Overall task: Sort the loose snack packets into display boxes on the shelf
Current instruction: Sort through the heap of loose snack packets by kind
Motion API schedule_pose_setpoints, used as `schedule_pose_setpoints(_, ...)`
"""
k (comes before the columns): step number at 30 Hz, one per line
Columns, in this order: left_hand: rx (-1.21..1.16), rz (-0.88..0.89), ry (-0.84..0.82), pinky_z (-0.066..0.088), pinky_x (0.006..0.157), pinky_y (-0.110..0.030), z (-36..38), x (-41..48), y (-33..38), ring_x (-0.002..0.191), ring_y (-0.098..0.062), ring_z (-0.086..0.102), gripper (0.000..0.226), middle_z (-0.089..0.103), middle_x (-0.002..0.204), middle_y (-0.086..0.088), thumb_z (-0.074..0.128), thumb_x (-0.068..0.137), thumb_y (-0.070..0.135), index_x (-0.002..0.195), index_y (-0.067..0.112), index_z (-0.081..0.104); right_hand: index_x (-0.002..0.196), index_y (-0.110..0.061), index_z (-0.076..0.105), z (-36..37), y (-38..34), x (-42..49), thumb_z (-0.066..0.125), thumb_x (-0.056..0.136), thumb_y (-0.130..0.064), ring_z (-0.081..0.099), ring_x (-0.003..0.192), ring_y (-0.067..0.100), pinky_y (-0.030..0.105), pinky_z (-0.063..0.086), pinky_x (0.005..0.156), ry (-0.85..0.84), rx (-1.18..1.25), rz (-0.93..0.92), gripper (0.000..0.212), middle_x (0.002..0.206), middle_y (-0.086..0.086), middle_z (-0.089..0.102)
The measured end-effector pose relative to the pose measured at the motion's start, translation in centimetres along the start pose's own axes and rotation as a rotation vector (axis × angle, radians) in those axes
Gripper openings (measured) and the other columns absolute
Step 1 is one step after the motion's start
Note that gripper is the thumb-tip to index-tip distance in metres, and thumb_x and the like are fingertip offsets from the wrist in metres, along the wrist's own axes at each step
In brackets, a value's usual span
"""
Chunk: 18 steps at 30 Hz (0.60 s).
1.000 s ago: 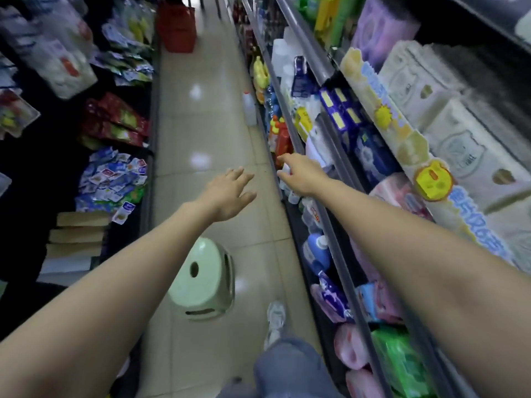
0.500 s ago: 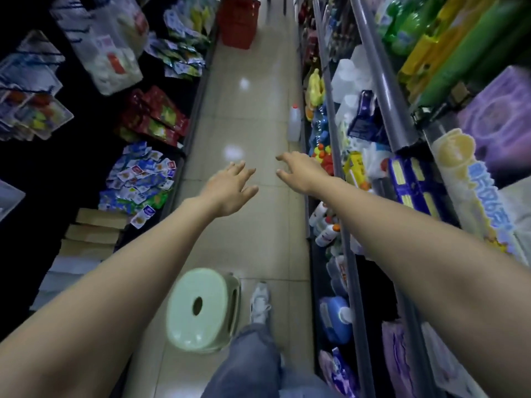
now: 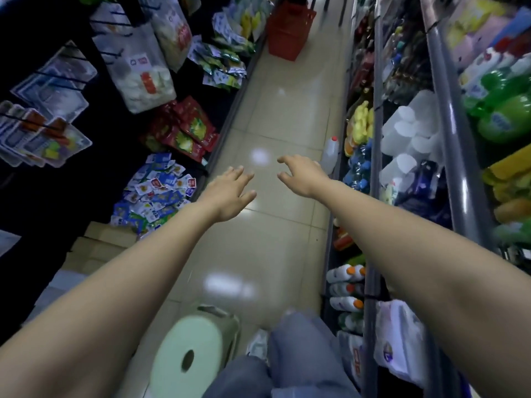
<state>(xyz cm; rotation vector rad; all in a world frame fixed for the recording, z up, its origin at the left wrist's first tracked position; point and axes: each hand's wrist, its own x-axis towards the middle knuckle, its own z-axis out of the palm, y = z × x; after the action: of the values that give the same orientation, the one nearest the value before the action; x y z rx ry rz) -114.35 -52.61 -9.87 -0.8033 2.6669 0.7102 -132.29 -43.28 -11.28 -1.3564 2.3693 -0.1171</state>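
Packets [image 3: 156, 193], flat glossy sachets in a loose heap, just left of left grip [image 3: 230, 193], spread flat, empty; right grip [image 3: 304, 178] half-curled, also empty.

- Floor [image 3: 275, 116] lies open down the aisle's middle.
- Stool [image 3: 189, 349] stands at the near end.
- Jug [image 3: 330, 153] stands against the right shelf [image 3: 373, 182], just past the right hand [image 3: 304, 176].
- Basket [image 3: 290, 30] blocks the far end.
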Motion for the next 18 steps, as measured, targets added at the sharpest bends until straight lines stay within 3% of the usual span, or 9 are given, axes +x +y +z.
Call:
schedule_pose_setpoints(10,-0.171,-0.318,0.137,0.012,0.121,-0.04,-3.2,6.7,-8.4,0.151,-0.022,0.005,0.059,0.008,0.164,-0.006,0.036,0.103,0.041,0.156,0.021,0.018,0.145,-0.016,0.039,-2.2,-6.4,17.6,0.043,0.1,-0.032,0.042,0.132,0.031,0.043,0.034,0.108,-0.115,-0.101,-0.335,0.048,0.144,0.012,0.046)
schedule_pose_setpoints(18,-0.345,-0.623,0.203,0.014,0.121,-0.04,-1.6,6.5,-15.3,0.15,-0.025,0.008,0.058,0.011,0.163,-0.009,0.036,0.103,0.042,0.155,0.021,0.02,0.144,-0.016,0.041,0.7,-15.3,26.0,0.045,0.1,-0.031,0.045,0.129,0.032,0.041,0.036,0.104,-0.253,-0.231,-0.64,0.047,0.143,0.012,0.047)
